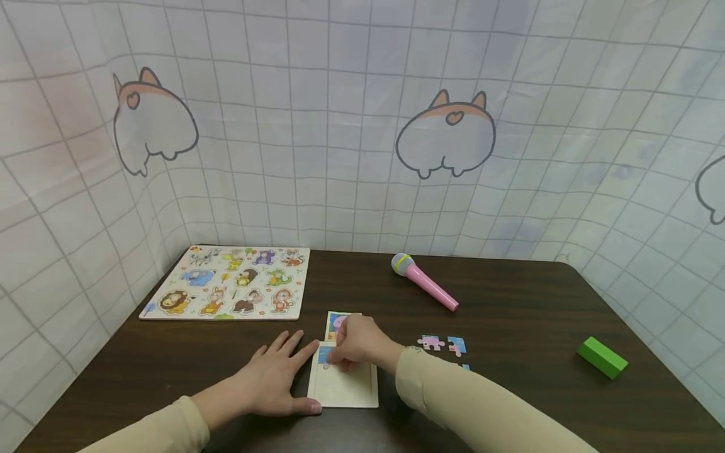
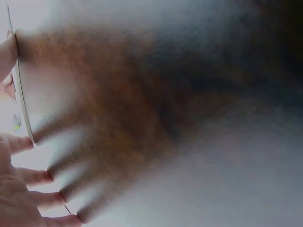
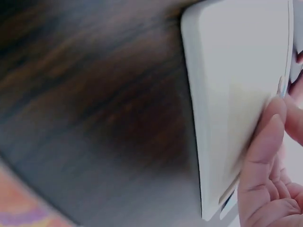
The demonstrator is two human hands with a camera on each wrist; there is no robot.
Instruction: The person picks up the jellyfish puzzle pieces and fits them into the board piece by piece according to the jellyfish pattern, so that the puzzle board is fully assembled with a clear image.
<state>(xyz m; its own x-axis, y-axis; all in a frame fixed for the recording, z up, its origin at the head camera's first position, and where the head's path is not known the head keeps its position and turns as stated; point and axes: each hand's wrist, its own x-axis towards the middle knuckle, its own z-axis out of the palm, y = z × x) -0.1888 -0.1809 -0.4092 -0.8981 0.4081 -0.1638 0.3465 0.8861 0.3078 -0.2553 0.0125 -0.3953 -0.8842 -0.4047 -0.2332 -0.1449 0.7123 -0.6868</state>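
Observation:
A shallow cream puzzle tray (image 1: 347, 391) lies on the table before me. My left hand (image 1: 270, 380) is flat with fingers spread, its thumb and index finger at the tray's left edge; the left wrist view shows those fingertips (image 2: 42, 177) on the table. My right hand (image 1: 361, 343) is over the tray's upper part, thumb and index finger pinching a small blue-and-pink puzzle piece (image 1: 325, 355) at the upper left corner. In the right wrist view the fingers hide most of this piece. Behind the tray, a picture card (image 1: 332, 327) is partly covered by the right hand.
Loose puzzle pieces (image 1: 432, 343) lie right of the tray, some partly behind the right sleeve (image 1: 453, 384). A pink toy microphone (image 1: 432, 287) lies behind them, a green block (image 1: 602, 357) far right. An animal puzzle board (image 1: 226, 283) sits at the back left, near a gridded curtain (image 1: 340, 126).

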